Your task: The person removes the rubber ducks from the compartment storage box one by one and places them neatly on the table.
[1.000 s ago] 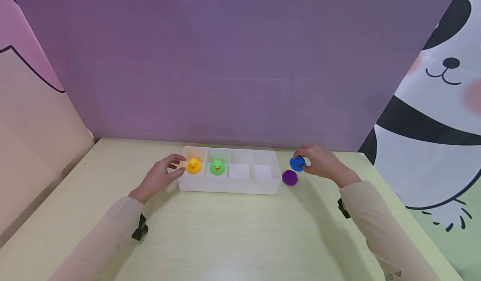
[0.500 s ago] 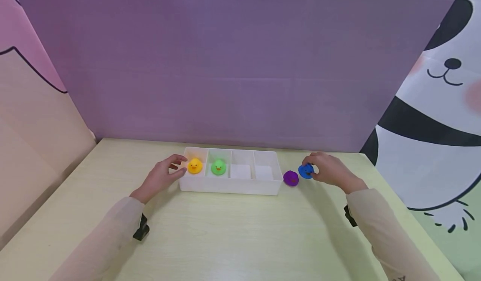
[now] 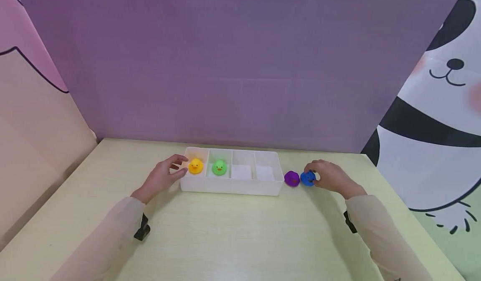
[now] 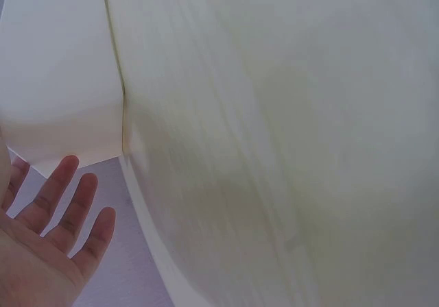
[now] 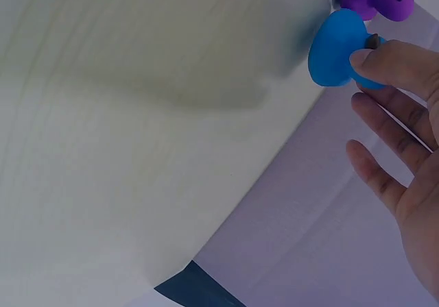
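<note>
My right hand (image 3: 330, 176) pinches a blue rubber duck (image 5: 336, 50) between thumb and fingers, close over the table at the right of the box. Just left of it sits a purple rubber duck (image 3: 292, 179), near the box's right end. The white box (image 3: 231, 186) has several compartments in a row. A yellow rubber duck (image 3: 195, 166) is in its leftmost compartment and a green rubber duck (image 3: 219, 168) in the one beside it. At the box's left end is my left hand (image 3: 162, 177), fingers spread and relaxed; the left wrist view shows the fingers (image 4: 62, 211) near the box's end wall.
The pale wooden table (image 3: 233, 235) reaches back to a purple backdrop (image 3: 233, 64). On the right hangs a panel with a panda drawing (image 3: 424, 160); a pink and beige panel (image 3: 34, 118) stands on the left.
My right hand has carried the blue duck to the right and down toward the table, so it now sits beside the purple duck. The left hand has stayed at the box's end.
</note>
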